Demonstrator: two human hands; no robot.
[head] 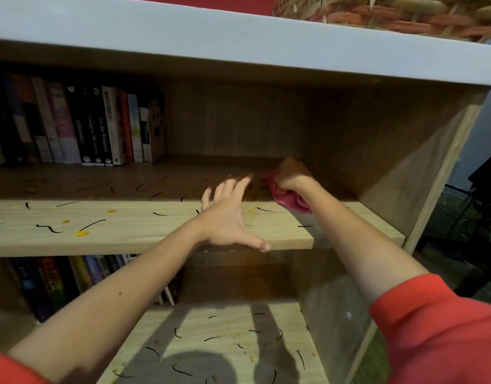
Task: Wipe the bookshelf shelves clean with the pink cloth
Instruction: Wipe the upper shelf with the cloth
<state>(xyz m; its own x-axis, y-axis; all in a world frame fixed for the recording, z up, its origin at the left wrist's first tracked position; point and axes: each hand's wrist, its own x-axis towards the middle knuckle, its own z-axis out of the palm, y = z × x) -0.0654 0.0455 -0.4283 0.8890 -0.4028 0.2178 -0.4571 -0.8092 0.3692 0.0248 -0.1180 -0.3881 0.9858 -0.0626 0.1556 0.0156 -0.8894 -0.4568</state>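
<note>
Where the right hand (292,174) grips it, pink cloth (290,200) bunched, creased, blurred.

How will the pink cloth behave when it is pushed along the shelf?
Probably floppy: the cloth bunches in folds under the right hand. Likely light, since one fist holds it. It should drag along the shelf, not roll.

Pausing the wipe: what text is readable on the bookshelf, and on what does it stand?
"Go the Distance": black spine, upper row of books.
"INVESTIG...": white spine beside it, ending unclear.
Neighbouring spines and lower-shelf spines: too blurred to read.
</note>
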